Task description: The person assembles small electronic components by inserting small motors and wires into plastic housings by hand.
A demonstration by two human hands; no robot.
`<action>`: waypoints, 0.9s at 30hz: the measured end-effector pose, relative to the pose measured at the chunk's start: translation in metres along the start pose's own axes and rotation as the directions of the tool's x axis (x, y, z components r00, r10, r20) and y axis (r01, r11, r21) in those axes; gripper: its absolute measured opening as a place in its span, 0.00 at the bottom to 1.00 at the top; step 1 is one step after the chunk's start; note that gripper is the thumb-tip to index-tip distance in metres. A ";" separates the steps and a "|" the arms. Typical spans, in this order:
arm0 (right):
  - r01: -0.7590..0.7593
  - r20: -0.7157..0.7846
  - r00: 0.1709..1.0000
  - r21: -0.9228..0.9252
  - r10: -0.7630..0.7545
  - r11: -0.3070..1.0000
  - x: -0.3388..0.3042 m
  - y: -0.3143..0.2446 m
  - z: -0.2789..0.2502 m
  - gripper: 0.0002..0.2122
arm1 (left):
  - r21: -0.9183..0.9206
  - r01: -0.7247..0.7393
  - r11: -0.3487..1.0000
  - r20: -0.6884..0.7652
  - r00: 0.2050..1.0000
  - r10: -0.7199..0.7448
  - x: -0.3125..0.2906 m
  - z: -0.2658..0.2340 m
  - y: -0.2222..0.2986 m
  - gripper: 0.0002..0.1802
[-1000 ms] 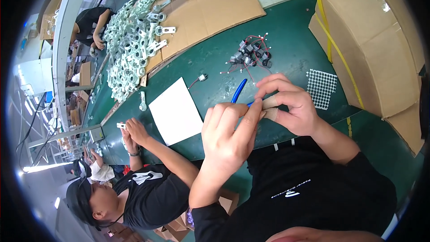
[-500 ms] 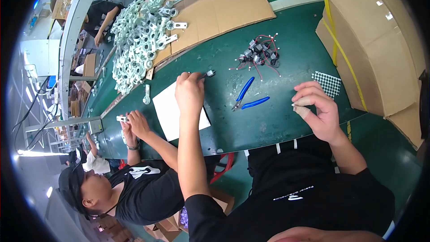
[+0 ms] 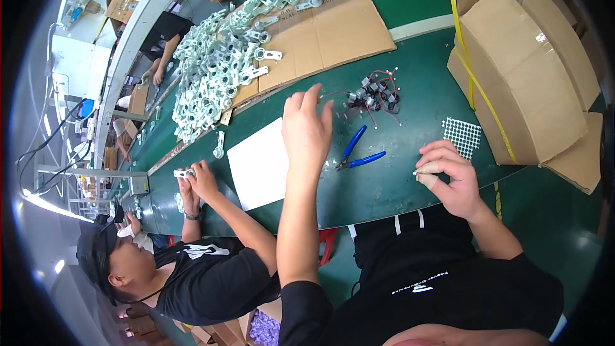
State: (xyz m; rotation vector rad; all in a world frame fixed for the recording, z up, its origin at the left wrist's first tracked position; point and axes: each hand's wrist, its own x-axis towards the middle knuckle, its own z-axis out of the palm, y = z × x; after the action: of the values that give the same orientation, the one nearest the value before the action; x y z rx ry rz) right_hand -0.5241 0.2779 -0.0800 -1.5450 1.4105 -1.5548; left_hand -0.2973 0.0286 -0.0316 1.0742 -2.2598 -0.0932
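Note:
My left hand (image 3: 307,128) is raised over the green table, beside a white sheet of paper (image 3: 258,166). Its fingers are apart, and I see nothing in them. Just right of its fingertips lies a pile of small motors (image 3: 375,95) with red and black wires. My right hand (image 3: 451,179) hovers near the table's front edge, thumb and forefinger, both wrapped in tape, pinched on a small white piece (image 3: 415,173) too small to make out. Between my hands, blue-handled nippers (image 3: 353,150) lie spread on the table. A sheet of round pads (image 3: 462,138) lies beyond my right hand.
Many pale plastic parts (image 3: 214,77) are heaped on flattened cardboard (image 3: 333,32) at the far left. A large open carton (image 3: 525,70) stands at the right. A co-worker (image 3: 192,275) sits close on my left, handling a white part (image 3: 184,173).
My left hand has moved right toward the motor pile and its fingers have opened; the motor at its fingertips no longer shows there. My right hand keeps its pinch, barely shifted.

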 end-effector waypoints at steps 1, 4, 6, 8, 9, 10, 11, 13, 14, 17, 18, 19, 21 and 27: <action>-0.003 -0.009 1.000 -0.001 0.003 1.000 -0.001 -0.001 0.001 0.05 | -0.016 0.001 1.000 0.004 1.000 -0.001 -0.007 -0.009 0.007 0.19; 0.022 -0.006 1.000 -0.021 -0.022 1.000 -0.009 -0.006 0.001 0.05 | -0.265 0.036 0.964 -0.002 0.999 -0.038 -0.051 -0.041 0.045 0.14; 0.032 0.000 0.999 -0.024 -0.032 0.999 -0.014 -0.007 0.005 0.05 | -0.327 0.024 0.945 0.041 0.999 -0.011 -0.088 -0.057 0.072 0.13; 0.051 0.017 0.999 -0.043 -0.051 0.998 -0.024 -0.012 0.009 0.05 | -0.424 0.022 0.906 0.082 0.997 0.014 -0.117 -0.069 0.099 0.16; 0.088 0.031 0.996 -0.048 -0.086 0.995 -0.027 -0.017 0.011 0.05 | -0.443 -0.017 0.896 0.068 0.996 0.053 -0.127 -0.075 0.112 0.17; 0.095 0.059 0.994 -0.025 -0.093 0.995 -0.031 -0.019 0.016 0.05 | -0.464 -0.016 0.886 0.075 0.996 0.057 -0.137 -0.081 0.120 0.18; 0.100 0.084 0.992 -0.004 -0.099 0.995 -0.035 -0.021 0.021 0.05 | -0.487 -0.015 0.873 0.083 0.995 0.063 -0.147 -0.085 0.127 0.18; 0.104 0.120 0.987 0.046 -0.109 0.993 -0.045 -0.028 0.033 0.06 | -0.447 0.010 0.894 0.078 0.997 0.028 -0.167 -0.092 0.134 0.15; 0.124 0.140 0.982 0.049 -0.130 0.991 -0.050 -0.030 0.037 0.06 | -0.438 0.027 0.898 0.076 0.997 0.007 -0.178 -0.093 0.134 0.13; 0.121 0.176 0.975 0.111 -0.139 0.986 -0.066 -0.033 0.048 0.06 | -0.385 0.089 0.918 0.108 0.993 -0.051 -0.200 -0.100 0.139 0.13; 0.118 0.167 0.977 0.102 -0.134 0.988 -0.071 -0.035 0.048 0.06 | -0.385 0.119 0.915 0.131 0.989 -0.073 -0.205 -0.104 0.143 0.12; 0.119 0.173 0.975 0.115 -0.138 0.986 -0.076 -0.036 0.047 0.06 | -0.393 0.112 0.913 0.137 0.989 -0.063 -0.211 -0.104 0.146 0.12; 0.108 0.186 0.973 0.146 -0.135 0.983 -0.083 -0.039 0.045 0.06 | -0.412 0.158 0.897 0.146 0.984 -0.106 -0.221 -0.106 0.149 0.12; 0.103 0.253 0.953 0.241 -0.165 0.965 -0.080 -0.036 0.043 0.05 | -0.425 0.264 0.866 0.230 0.957 -0.178 -0.225 -0.108 0.148 0.10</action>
State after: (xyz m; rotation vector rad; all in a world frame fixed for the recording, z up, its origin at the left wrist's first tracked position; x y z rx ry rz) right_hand -0.4572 0.3486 -0.0865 -1.6675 0.9612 -1.4558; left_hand -0.2305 0.3103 -0.0123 1.0923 -2.1043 -0.8083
